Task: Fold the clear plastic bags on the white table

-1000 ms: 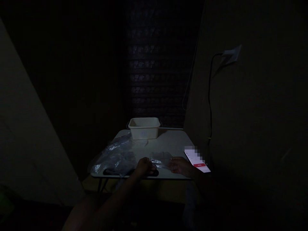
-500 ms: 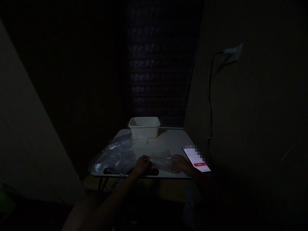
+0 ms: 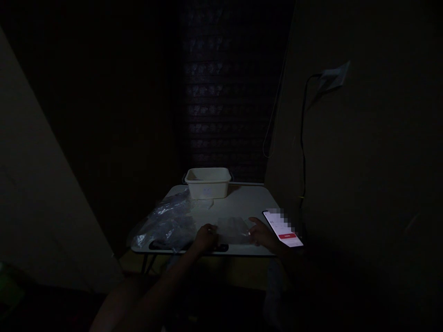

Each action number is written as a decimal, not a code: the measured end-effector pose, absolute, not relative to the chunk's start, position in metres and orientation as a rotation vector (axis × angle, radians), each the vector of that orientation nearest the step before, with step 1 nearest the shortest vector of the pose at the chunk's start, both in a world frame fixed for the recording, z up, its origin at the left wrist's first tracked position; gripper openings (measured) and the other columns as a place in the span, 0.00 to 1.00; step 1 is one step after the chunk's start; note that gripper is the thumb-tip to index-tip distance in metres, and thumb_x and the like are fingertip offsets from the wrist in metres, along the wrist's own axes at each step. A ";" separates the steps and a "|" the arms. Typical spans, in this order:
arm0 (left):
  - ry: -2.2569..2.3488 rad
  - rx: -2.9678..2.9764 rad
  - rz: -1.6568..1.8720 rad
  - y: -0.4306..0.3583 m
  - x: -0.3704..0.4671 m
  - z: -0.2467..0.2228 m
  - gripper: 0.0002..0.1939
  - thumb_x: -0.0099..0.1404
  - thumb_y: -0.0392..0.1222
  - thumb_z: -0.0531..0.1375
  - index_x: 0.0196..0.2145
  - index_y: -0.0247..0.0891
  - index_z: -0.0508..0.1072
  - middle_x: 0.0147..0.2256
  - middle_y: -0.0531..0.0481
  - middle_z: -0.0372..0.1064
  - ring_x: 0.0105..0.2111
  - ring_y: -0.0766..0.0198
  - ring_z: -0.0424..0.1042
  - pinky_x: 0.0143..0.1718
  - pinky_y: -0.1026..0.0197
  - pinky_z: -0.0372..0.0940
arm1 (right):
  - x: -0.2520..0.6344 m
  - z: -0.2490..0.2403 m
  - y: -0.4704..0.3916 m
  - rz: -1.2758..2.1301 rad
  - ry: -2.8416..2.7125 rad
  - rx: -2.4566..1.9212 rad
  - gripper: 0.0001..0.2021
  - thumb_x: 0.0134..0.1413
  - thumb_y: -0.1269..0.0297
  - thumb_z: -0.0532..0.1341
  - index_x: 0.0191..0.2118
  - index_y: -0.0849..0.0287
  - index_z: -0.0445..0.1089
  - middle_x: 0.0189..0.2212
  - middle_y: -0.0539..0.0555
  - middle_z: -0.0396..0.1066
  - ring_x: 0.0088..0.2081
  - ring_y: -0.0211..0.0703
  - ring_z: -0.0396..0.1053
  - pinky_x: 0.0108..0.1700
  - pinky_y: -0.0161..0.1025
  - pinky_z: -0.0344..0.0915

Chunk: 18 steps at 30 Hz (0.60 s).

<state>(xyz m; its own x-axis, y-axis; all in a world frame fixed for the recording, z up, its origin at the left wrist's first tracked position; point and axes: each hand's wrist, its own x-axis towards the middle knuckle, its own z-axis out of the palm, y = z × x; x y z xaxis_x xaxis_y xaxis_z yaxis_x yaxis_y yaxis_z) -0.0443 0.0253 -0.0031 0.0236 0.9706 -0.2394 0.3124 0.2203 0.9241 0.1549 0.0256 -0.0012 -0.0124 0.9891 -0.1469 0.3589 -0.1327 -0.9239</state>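
Note:
A clear plastic bag lies nearly flat near the front edge of the white table. At its left edge is my left hand, fingers curled closed on the plastic; the dim light hides the exact grip. My right hand is by the bag's right edge, thumb and forefinger apart. To the left, a crumpled heap of clear plastic bags spreads over the table's side and covers part of a dark slot.
A white plastic tub stands at the table's back. A lit phone is at the right edge, near my right forearm. A black cord hangs from a wall outlet. The room is very dark.
The bag between my hands has flattened onto the table and looks smoother. My right thumb and forefinger have spread apart at its right edge. My left hand has barely moved.

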 end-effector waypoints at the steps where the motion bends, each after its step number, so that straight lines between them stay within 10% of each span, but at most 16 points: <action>1: 1.487 1.284 0.828 0.026 -0.044 -0.004 0.11 0.50 0.32 0.51 0.34 0.35 0.57 0.10 0.61 0.58 0.11 0.71 0.61 0.12 0.71 0.55 | 0.155 -0.001 0.027 1.130 -1.452 -1.590 0.28 0.30 0.77 0.52 0.44 0.56 0.49 0.23 0.46 0.62 0.19 0.31 0.61 0.16 0.26 0.55; 18: 1.524 1.551 0.885 0.031 -0.045 -0.013 0.08 0.44 0.31 0.55 0.26 0.34 0.62 0.20 0.55 0.64 0.15 0.74 0.62 0.14 0.73 0.55 | 0.159 0.005 0.034 0.795 -1.638 -1.725 0.14 0.34 0.71 0.53 0.34 0.58 0.61 0.24 0.49 0.65 0.26 0.36 0.63 0.26 0.30 0.56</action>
<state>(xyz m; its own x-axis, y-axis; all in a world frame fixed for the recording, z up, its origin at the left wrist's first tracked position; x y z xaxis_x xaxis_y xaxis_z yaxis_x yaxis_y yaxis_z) -0.0455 0.0306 -0.0125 0.0414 0.9984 -0.0391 0.4603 0.0157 0.8876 0.1589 0.0336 0.0046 0.0482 0.9988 -0.0074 0.6239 -0.0359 -0.7807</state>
